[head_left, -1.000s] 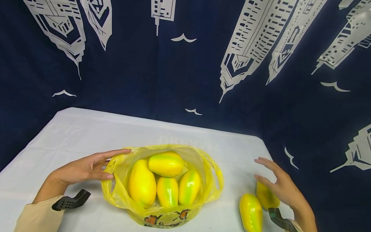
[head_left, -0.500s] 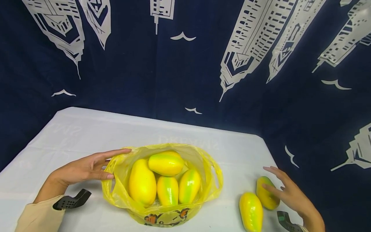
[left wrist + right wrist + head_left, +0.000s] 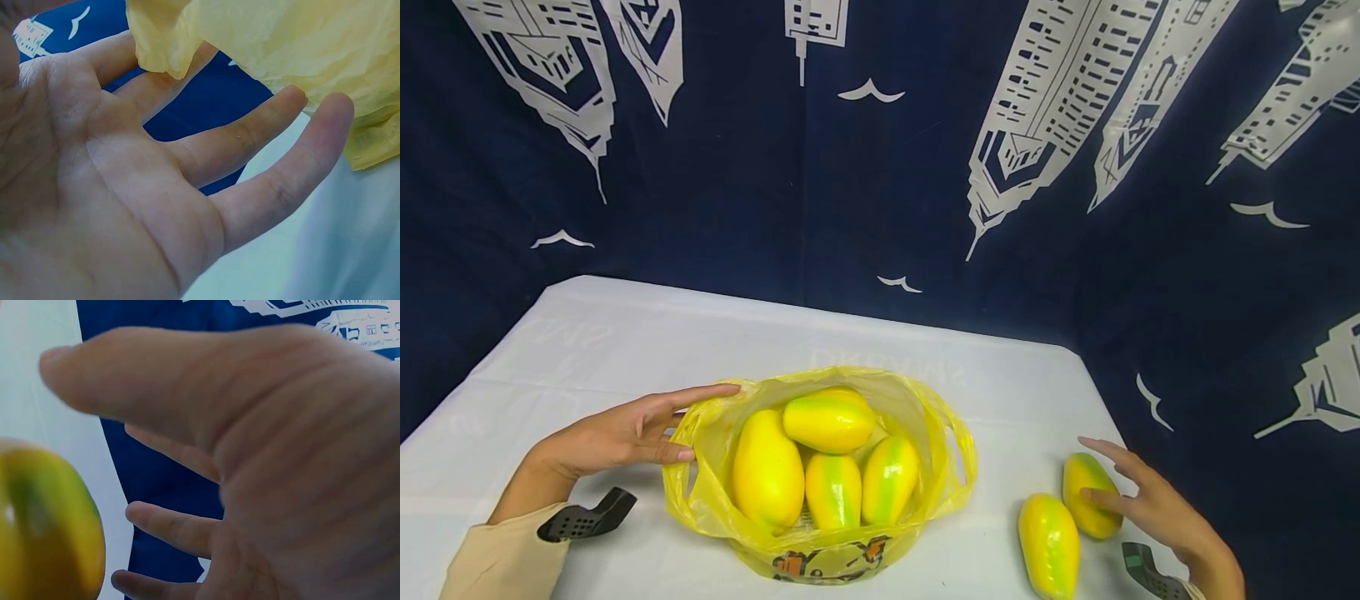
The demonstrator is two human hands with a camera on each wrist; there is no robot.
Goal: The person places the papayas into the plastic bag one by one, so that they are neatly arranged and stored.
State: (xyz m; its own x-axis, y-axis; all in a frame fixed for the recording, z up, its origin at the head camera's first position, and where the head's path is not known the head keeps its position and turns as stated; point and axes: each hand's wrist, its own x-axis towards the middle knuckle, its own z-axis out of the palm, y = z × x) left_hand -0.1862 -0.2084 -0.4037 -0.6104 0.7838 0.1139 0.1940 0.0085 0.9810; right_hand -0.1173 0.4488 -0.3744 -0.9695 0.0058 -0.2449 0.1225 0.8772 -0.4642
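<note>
My left hand (image 3: 625, 432) is at the left side of a yellow plastic bag (image 3: 752, 557), index finger along the rim and thumb at the handle. In the left wrist view its fingers are extended, and the fingertips lie against the bag (image 3: 312, 56). Inside the upright, wide-mouthed bag are several yellow-green mangoes (image 3: 767, 471). My right hand (image 3: 1161, 504) hovers at the table's right with spread fingers, its thumb overlapping a mango (image 3: 1084, 473). The right wrist view has that hand (image 3: 262, 475) holding nothing, a mango (image 3: 47, 525) to its left.
A second loose mango (image 3: 1048, 546) lies just left of the one by my right hand. White cloth covers the table (image 3: 647, 333). Behind and to the right hangs a dark blue curtain (image 3: 737, 208) printed with white buildings.
My right hand has moved right and toward me, uncovering more of the mango beneath it. The left hand and the bag have stayed in place.
</note>
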